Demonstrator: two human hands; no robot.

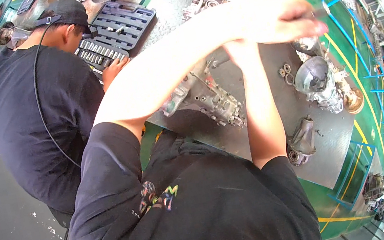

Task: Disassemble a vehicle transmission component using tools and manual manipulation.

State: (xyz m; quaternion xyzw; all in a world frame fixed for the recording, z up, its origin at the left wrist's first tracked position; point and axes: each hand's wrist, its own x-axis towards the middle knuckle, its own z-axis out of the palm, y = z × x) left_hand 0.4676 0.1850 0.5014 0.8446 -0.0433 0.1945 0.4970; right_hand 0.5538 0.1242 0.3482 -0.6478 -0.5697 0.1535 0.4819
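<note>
My left arm crosses from the lower left to the upper right. My left hand [286,13] is closed in a fist on a thin metal tool [321,11], whose tip pokes out to the right. My right forearm [257,103] rises straight up and ends under the left hand, so the right hand is hidden. Below both arms a grey cast gearbox housing [208,97] lies on the metal bench [274,121]. A second rounded housing [318,81] lies just under and to the right of the left fist.
A person in a dark shirt and cap [40,105] leans over the bench at left, one hand by an open blue socket-set case [121,24]. A smaller cone-shaped casting [301,139] and loose bearing rings [286,72] lie on the bench. Green floor with blue railings [347,41] is at right.
</note>
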